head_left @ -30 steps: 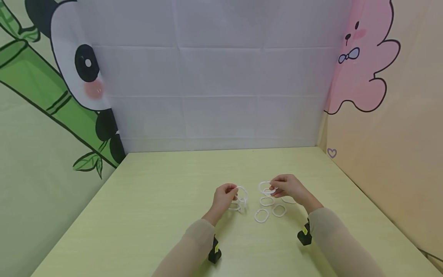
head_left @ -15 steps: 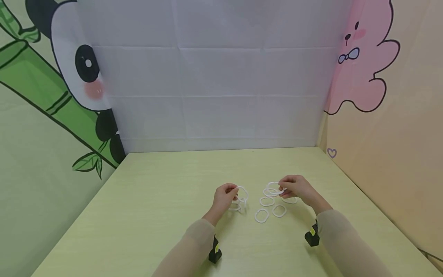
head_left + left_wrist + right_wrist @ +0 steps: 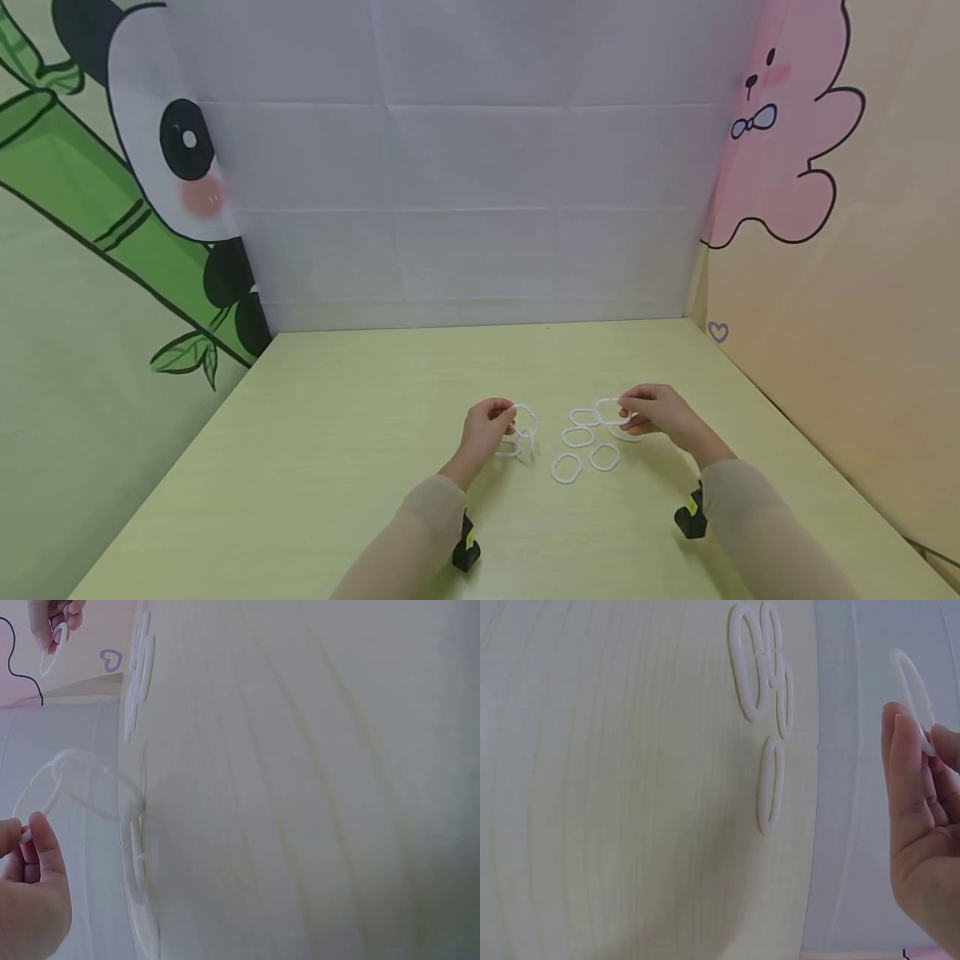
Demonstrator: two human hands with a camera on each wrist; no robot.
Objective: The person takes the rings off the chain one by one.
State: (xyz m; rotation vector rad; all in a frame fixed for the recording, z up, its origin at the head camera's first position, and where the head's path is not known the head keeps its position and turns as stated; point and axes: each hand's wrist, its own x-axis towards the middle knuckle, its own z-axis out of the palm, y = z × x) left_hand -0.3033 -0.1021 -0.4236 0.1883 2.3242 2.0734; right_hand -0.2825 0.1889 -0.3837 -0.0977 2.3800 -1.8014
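Observation:
My left hand (image 3: 483, 427) pinches a white oval chain link (image 3: 26, 787) between thumb and fingertips. A second link (image 3: 124, 780) hangs through it, and the joined piece runs down to more links (image 3: 136, 862) at the tabletop. To the right, my right hand (image 3: 660, 412) pinches one separate white link (image 3: 905, 688) by its edge, held up over the table. Several loose white links lie flat between and below the hands, among them one nearest me (image 3: 554, 469) and one under the right hand (image 3: 763, 787).
The pale wood-grain table (image 3: 360, 400) ends at a white cloth backdrop (image 3: 472, 258). Printed side panels with a panda (image 3: 142, 125) and a pink bear (image 3: 787, 175) flank it. A black wrist-worn camera (image 3: 466, 554) hangs below each sleeve.
My right hand has moved to the right and slightly toward me, carrying its link away from the left hand. The left hand and its joined links have stayed in place.

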